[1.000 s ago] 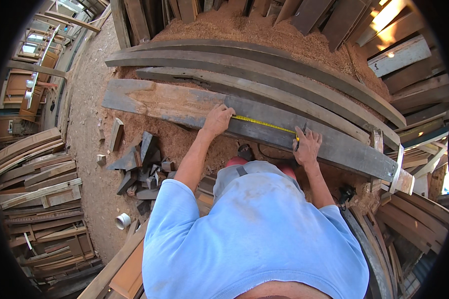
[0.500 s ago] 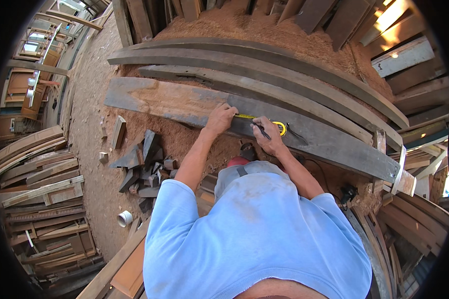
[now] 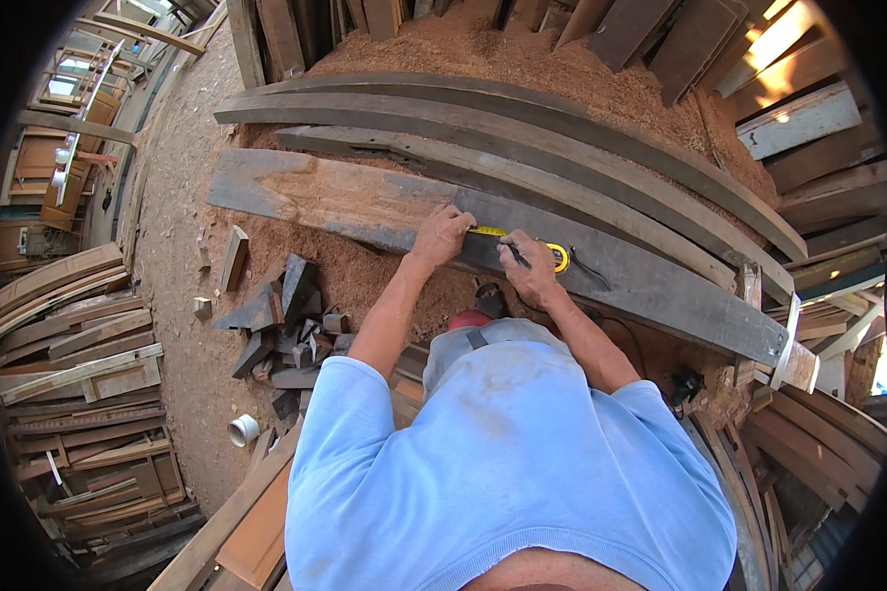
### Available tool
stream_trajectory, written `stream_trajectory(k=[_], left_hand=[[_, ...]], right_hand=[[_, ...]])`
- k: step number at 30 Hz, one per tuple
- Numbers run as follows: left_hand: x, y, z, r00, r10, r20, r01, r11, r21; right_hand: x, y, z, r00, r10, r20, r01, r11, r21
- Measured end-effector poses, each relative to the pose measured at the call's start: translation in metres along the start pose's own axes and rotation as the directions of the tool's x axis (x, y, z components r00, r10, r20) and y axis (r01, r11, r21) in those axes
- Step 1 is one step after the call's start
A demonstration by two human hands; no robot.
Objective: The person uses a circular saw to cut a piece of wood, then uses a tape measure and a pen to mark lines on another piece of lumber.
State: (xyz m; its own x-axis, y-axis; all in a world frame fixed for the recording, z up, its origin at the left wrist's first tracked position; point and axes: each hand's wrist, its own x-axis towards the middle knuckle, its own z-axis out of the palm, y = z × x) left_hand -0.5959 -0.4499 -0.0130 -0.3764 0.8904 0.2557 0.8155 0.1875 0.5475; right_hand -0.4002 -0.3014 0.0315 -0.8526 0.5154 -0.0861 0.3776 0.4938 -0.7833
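Observation:
A long weathered grey board point(image 3: 660, 295), partly dusted with sawdust toward its left end, lies crosswise in front of me. My left hand point(image 3: 444, 232) rests on it, fingers curled onto the end of the yellow tape blade point(image 3: 487, 229). Just to the right, my right hand point(image 3: 527, 264) is closed around a dark, slim marking tool point(image 3: 519, 255) on the board, beside the tape blade. The yellow tape measure case point(image 3: 562, 257) shows just beyond that hand; whether my fingers also hold it is unclear.
More long beams point(image 3: 483, 128) lie beyond the board. Offcuts point(image 3: 296, 295) and a white plastic pipe piece point(image 3: 244, 430) are on the ground at lower left. Stacked planks point(image 3: 79, 364) line the left side; boards point(image 3: 695, 39) lean at the back. A black tool point(image 3: 685, 384) sits at right.
My right hand has moved left along the board toward my left hand, and the exposed tape is much shorter, its case moved left too. My left hand has barely shifted.

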Motion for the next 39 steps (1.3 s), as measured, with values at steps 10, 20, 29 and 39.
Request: stream_trajectory(k=[10, 20, 29, 39], left_hand=[[0.004, 0.003, 0.000, 0.998, 0.016, -0.058, -0.017, 1.000, -0.020], [0.003, 0.004, -0.003, 0.999, 0.000, -0.048, -0.002, 0.999, -0.045], [-0.005, -0.006, -0.012, 0.925, -0.371, 0.078, 0.374, 0.858, -0.351], [-0.022, -0.021, 0.006, 0.711, -0.702, 0.043, 0.656, 0.639, -0.402]], right_hand=[[0.003, 0.006, -0.003, 0.997, -0.061, 0.043, 0.057, 0.995, 0.083], [-0.029, 0.000, -0.034, 0.971, -0.239, -0.009, 0.200, 0.832, -0.518], [-0.023, 0.034, -0.053, 0.999, 0.012, 0.047, 0.010, 0.895, -0.447], [-0.066, 0.060, -0.106, 0.990, 0.138, 0.019, -0.113, 0.877, -0.467]])
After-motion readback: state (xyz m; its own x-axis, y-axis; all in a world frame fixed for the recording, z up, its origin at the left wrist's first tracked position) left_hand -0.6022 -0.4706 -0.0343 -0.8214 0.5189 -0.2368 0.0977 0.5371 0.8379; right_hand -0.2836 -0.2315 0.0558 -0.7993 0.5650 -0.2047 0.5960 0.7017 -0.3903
